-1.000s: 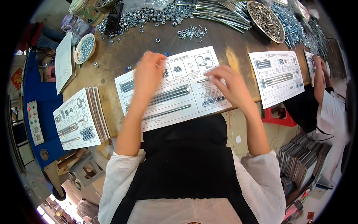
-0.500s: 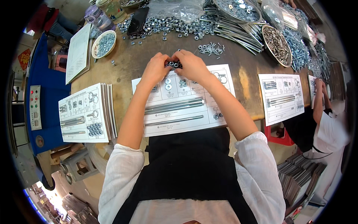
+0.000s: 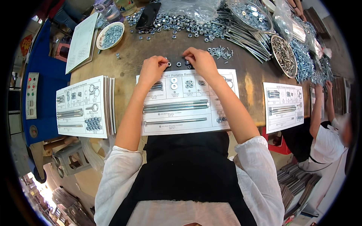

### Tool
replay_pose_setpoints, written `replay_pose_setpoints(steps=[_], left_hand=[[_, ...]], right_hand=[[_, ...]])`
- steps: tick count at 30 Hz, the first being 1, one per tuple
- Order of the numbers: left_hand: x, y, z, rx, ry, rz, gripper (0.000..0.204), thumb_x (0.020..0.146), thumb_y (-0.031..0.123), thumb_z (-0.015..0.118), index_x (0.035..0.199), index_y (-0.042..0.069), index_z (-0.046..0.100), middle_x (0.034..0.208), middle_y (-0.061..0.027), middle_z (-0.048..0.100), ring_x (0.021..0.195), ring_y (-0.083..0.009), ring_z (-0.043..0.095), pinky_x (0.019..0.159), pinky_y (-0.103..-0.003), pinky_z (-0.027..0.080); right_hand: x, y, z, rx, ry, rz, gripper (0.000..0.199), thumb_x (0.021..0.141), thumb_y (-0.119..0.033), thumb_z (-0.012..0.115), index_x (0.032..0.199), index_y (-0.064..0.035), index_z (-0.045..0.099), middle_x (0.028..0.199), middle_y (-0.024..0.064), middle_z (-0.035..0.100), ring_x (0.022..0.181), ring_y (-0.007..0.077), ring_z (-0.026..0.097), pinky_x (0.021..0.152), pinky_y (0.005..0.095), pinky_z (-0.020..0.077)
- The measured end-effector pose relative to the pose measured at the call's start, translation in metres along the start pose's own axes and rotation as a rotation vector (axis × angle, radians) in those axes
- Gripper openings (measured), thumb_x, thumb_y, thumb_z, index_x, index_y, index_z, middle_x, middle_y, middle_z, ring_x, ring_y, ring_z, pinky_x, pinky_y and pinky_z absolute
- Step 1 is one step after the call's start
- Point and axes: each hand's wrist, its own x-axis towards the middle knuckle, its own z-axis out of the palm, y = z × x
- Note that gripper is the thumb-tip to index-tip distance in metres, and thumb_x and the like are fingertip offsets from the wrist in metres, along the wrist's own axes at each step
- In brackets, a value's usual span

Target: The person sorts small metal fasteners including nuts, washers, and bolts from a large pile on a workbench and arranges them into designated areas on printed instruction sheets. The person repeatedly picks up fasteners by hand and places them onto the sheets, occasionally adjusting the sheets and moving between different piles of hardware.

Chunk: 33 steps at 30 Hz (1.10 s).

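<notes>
At the top edge of a printed hardware sheet, my two hands work apart over small hex nuts. My left hand is closed, thumb and fingertips pinching a hex nut. Between the hands a single hex nut lies loose on the table. My right hand has its fingers curled together just above a few more hex nuts; what its fingertips grip is hidden. The sheet shows pictures of bolts, washers and nuts and lies flat beneath my forearms.
Beyond my hands spreads a heap of nuts, with short screws and long bolts to its right. A bowl of screws, a phone and stacked sheets stand left. A co-worker works at the far right.
My hands were together over a cluster of nuts; they have moved apart, left hand leftward and right hand rightward. Loose nuts now show between them. The view has shifted slightly.
</notes>
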Motion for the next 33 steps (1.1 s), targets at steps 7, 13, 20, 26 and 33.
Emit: replay_pose_setpoints(steps=[7,13,20,26,33], left_hand=[[0.001,0.022,0.011,0.193,0.019,0.246,0.023,0.084,0.014,0.074,0.105,0.006,0.074,0.091,-0.0101,0.064,0.084,-0.0244,0.067,0.076,-0.035,0.053],[0.022,0.025,0.009,-0.043,0.031,0.182,0.022,0.083,0.01,0.073,0.104,0.006,0.073,0.086,-0.0063,0.067,0.076,-0.0174,0.064,0.072,-0.031,0.053],[0.029,-0.028,-0.006,-0.16,-0.044,-0.142,0.016,0.085,0.01,0.07,0.1,0.006,0.075,0.086,-0.01,0.071,0.078,-0.0225,0.07,0.074,-0.035,0.055],[0.019,-0.013,-0.011,0.078,0.09,0.15,0.016,0.086,0.011,0.072,0.101,0.013,0.078,0.095,-0.0091,0.062,0.087,-0.0258,0.065,0.079,-0.036,0.052],[0.017,-0.013,-0.006,0.27,0.155,0.321,0.01,0.083,0.015,0.074,0.091,0.012,0.08,0.093,-0.0061,0.064,0.094,-0.0271,0.06,0.087,-0.039,0.048]], right_hand=[[0.006,0.002,-0.005,0.02,0.176,-0.004,0.02,0.089,0.0,0.06,0.101,-0.0094,0.072,0.104,0.0116,0.067,0.093,0.0318,0.066,0.08,0.0409,0.0529],[0.015,0.021,-0.007,0.033,0.168,-0.079,0.021,0.089,0.0,0.06,0.102,-0.0093,0.074,0.099,0.0124,0.065,0.09,0.0306,0.066,0.081,0.0398,0.0526],[-0.006,0.002,-0.001,-0.021,0.124,0.006,0.01,0.089,-0.004,0.062,0.096,-0.0078,0.068,0.096,0.0125,0.063,0.085,0.0334,0.065,0.076,0.0433,0.0523],[0.001,0.009,-0.003,-0.059,0.223,0.051,0.017,0.089,-0.001,0.06,0.102,-0.0093,0.068,0.102,0.0125,0.062,0.09,0.0331,0.065,0.077,0.0431,0.0524],[-0.004,0.018,-0.004,-0.011,0.087,0.074,0.012,0.087,-0.004,0.065,0.094,-0.008,0.074,0.095,0.0126,0.066,0.088,0.0313,0.066,0.077,0.0414,0.0523]])
